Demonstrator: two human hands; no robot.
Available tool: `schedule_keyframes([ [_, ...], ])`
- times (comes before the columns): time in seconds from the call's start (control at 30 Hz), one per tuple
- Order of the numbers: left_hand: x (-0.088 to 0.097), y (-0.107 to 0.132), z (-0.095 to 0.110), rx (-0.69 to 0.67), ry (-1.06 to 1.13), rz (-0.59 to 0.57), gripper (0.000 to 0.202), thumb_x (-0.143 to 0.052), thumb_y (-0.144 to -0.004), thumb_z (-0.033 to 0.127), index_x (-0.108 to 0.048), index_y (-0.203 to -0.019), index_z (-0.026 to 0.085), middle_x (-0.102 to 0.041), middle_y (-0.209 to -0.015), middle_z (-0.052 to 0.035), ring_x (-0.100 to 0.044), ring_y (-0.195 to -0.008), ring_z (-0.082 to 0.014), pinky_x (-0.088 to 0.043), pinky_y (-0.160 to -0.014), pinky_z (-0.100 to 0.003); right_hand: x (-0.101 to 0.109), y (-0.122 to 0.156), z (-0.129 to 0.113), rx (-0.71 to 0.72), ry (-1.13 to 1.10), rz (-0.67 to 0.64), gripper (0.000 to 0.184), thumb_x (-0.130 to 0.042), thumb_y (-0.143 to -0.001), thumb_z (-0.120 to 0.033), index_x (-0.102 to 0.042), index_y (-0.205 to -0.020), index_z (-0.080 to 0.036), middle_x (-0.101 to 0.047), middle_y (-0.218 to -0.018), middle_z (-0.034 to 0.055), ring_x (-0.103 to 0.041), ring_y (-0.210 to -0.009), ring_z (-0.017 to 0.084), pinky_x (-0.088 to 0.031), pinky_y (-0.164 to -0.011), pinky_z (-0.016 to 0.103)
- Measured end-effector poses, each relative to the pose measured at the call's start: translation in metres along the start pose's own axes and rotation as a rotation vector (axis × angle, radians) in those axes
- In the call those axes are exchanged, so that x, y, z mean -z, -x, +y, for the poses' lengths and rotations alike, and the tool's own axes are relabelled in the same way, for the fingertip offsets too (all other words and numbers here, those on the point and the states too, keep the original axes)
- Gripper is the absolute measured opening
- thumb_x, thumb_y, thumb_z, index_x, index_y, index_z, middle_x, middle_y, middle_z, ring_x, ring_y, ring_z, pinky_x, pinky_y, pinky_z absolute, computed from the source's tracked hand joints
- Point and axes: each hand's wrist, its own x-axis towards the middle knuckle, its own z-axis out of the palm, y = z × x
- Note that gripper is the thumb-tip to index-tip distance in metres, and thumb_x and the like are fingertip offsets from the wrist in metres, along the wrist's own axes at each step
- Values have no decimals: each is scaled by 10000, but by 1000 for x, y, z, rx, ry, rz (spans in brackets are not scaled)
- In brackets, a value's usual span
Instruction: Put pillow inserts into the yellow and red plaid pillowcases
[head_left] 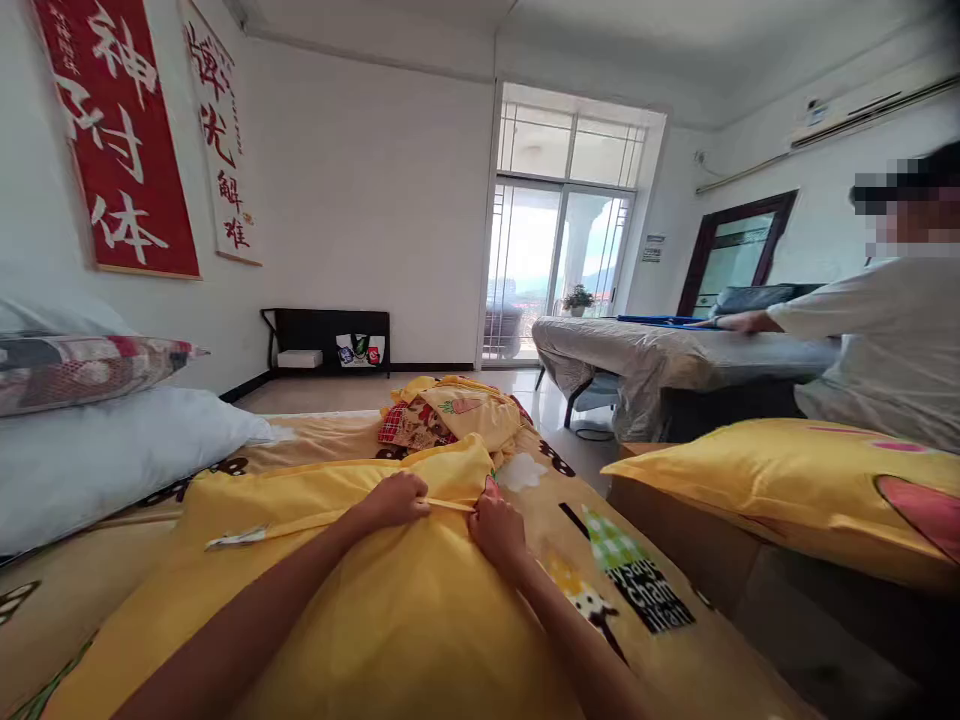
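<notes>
A stuffed yellow pillowcase [390, 610] lies in front of me on the patterned bed sheet [660, 640]. My left hand [396, 500] is closed on the case's open edge, pinching the yellow seam. My right hand [496, 528] is closed on the same edge a little to the right, near a small pink tab. The strip of fabric between the two hands is pulled taut. Both forearms reach in from the bottom of the view.
White and patterned pillows [105, 440] are stacked at the left. A crumpled yellow bedding heap [450, 415] lies beyond the case. Another yellow pillow [787, 480] rests at the right. A person in white [885, 340] works at a covered table [660, 355].
</notes>
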Motion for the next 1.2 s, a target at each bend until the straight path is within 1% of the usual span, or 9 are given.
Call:
schedule_keyframes([
  [0.23, 2, 6, -8, -46, -64, 24, 188, -499, -798, 231, -488, -616, 183, -597, -675, -7, -540, -662, -147, -313, -560, -251, 21, 1, 11, -14, -2, -24, 201, -513, -840, -261, -698, -815, -185, -725, -888, 90, -664, -839, 209, -372, -608, 245],
  [0.4, -3, 8, -3, -121, -142, 57, 169, -479, -908, 304, -585, -854, 183, -660, -930, -63, -610, -868, -206, -436, -702, -285, 44, 4, 26, 10, 58, 57, 265, -437, -908, -280, -679, -837, -200, -724, -878, 75, -654, -840, 191, -367, -642, 250],
  [0.57, -7, 9, 8, -221, -226, 61, 225, -397, -941, 192, -612, -883, 164, -651, -932, -98, -607, -887, -233, -476, -751, -344, 31, 9, 15, 2, 157, 88, 282, -402, -909, -229, -662, -997, -163, -717, -913, 132, -668, -863, 226, -399, -677, 281],
  [0.77, -6, 15, 4, -303, -369, 115, 202, -431, -903, 130, -630, -908, 162, -645, -901, -100, -605, -855, -247, -509, -708, -368, 19, 3, 3, -35, 168, 84, 279, -428, -884, -249, -678, -950, -144, -718, -893, 157, -678, -842, 254, -427, -666, 302],
  [0.87, -6, 32, -14, -256, -318, 164, 226, -450, -916, 174, -623, -1062, 164, -639, -1087, -135, -592, -1012, -271, -513, -829, -411, 22, 4, 14, -16, 139, 81, 274, -433, -886, -242, -683, -958, -155, -719, -881, 152, -676, -817, 238, -411, -654, 284],
  [0.97, 2, 58, -51, -167, -156, 217, 418, -454, -947, 377, -509, -1318, 193, -491, -1412, -135, -477, -1267, -279, -418, -1038, -444, 32, 2, 31, 63, 64, 29, 262, -484, -888, -305, -684, -770, -185, -720, -773, 79, -660, -713, 184, -374, -594, 239],
  [1.03, 16, 69, -78, -48, -37, 225, 514, -356, -966, 487, -450, -1387, 207, -436, -1478, -103, -428, -1333, -254, -368, -1094, -428, 45, -9, 36, 94, 4, 19, 363, -448, -917, -378, -666, -697, -188, -704, -699, 47, -646, -661, 162, -368, -567, 228],
  [1.1, 34, 68, -98, 78, 38, 253, 563, -263, -973, 523, -449, -1395, 201, -448, -1475, -89, -418, -1351, -233, -344, -1115, -410, 60, -29, 31, 93, -48, 58, 468, -324, -962, -415, -678, -776, -174, -710, -729, 59, -657, -705, 168, -400, -600, 230],
  [1.2, 49, 53, -109, 223, 42, 324, 597, -229, -967, 516, -443, -1405, 172, -423, -1490, -104, -361, -1391, -221, -307, -1136, -405, 67, -60, 2, 104, -102, 133, 546, -165, -989, -409, -635, -1108, -159, -715, -1024, 100, -658, -947, 187, -450, -768, 262],
])
